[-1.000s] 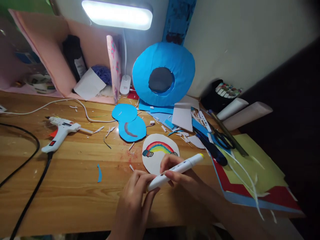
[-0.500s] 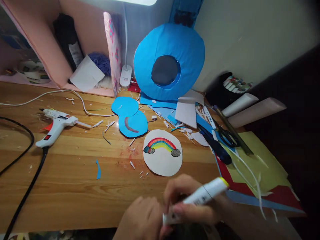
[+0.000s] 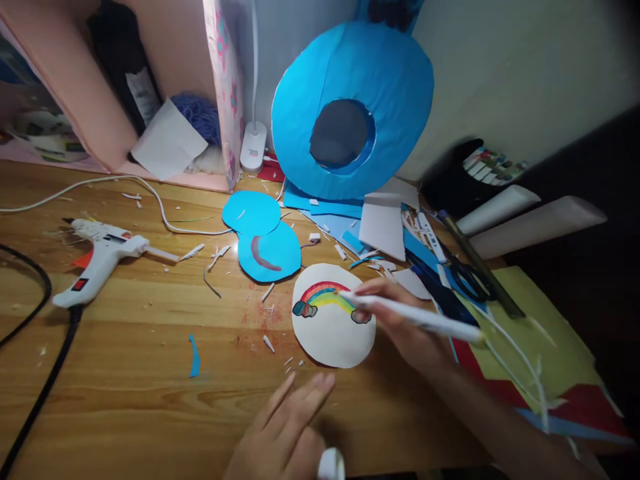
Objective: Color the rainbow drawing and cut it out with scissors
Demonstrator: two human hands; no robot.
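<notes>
A white paper disc [image 3: 334,343] lies on the table with a rainbow [image 3: 327,293] drawn on it, a grey cloud at each end. My right hand [image 3: 395,310] grips a white marker [image 3: 425,319], its tip at the upper right of the arch. The fingers partly cover the right cloud. Just below the disc, my left hand [image 3: 287,427] points its fingers toward it, apart from its edge. A white marker cap [image 3: 331,463] is tucked at its thumb side; the thumb's grip is partly hidden.
Left on the table is a glue gun [image 3: 103,257] with a black cord. Two blue paper discs [image 3: 270,250] lie behind the drawing, and a large blue ring [image 3: 400,100] leans at the back. Scissors [image 3: 470,280], paper scraps and coloured sheets [image 3: 545,333] crowd the right side.
My hands have parted, the cap now separate from the marker. My right hand has brought the marker up to the rainbow. My left hand has moved nearer the disc, and the view has shifted slightly.
</notes>
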